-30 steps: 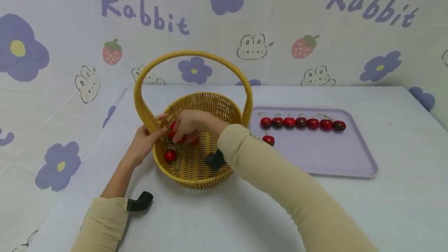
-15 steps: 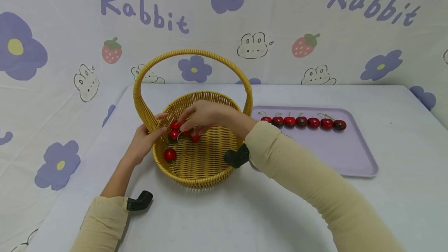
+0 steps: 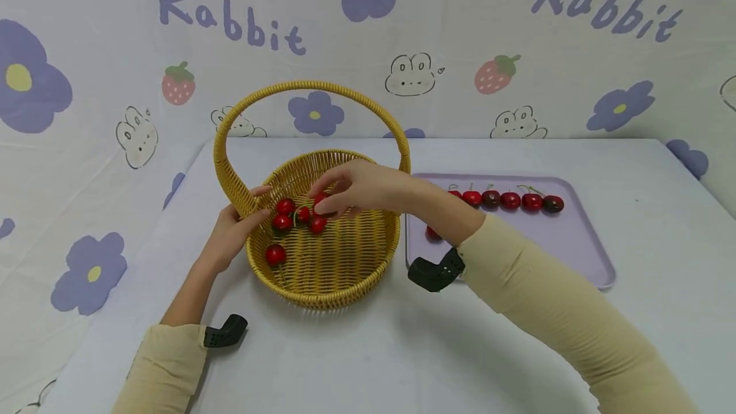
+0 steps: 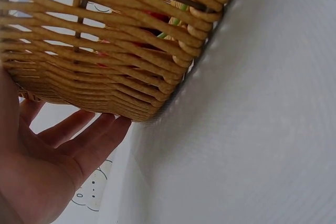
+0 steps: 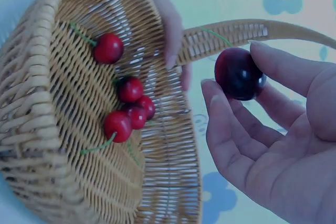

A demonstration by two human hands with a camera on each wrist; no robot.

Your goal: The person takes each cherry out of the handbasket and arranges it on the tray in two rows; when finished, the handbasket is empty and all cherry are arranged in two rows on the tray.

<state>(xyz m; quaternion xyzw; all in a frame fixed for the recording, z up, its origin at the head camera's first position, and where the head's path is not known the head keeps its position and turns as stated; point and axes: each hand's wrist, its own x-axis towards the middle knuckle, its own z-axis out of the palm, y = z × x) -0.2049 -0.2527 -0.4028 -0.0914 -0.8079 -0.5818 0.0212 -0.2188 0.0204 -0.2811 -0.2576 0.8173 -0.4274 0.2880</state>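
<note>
The right hand [image 3: 368, 187] has moved rightward since half a second ago, its sleeve [image 3: 552, 299] swinging the same way, while the left hand [image 3: 230, 238] has stayed where it was. The left hand grips the side of the basket [image 3: 328, 300] at the foot of its handle [image 3: 315, 85], its fingers against the outer wall. Just right of that hand, inside the basket, lies a cluster of four cherries [image 3: 282, 223]; a lone cherry [image 3: 276, 255] sits nearer the person. Next comes the right hand, thumb and fingers pinching a dark red cherry [image 5: 239, 74] above the basket, its stem pointing off. To this hand's right, a lilac tray [image 3: 529, 254] rests on the white surface [image 3: 661, 241]. A row of cherries [image 3: 510, 200] runs along its far side, the left end behind the right forearm; another cherry [image 3: 432, 235] peeks out beneath that forearm.
</note>
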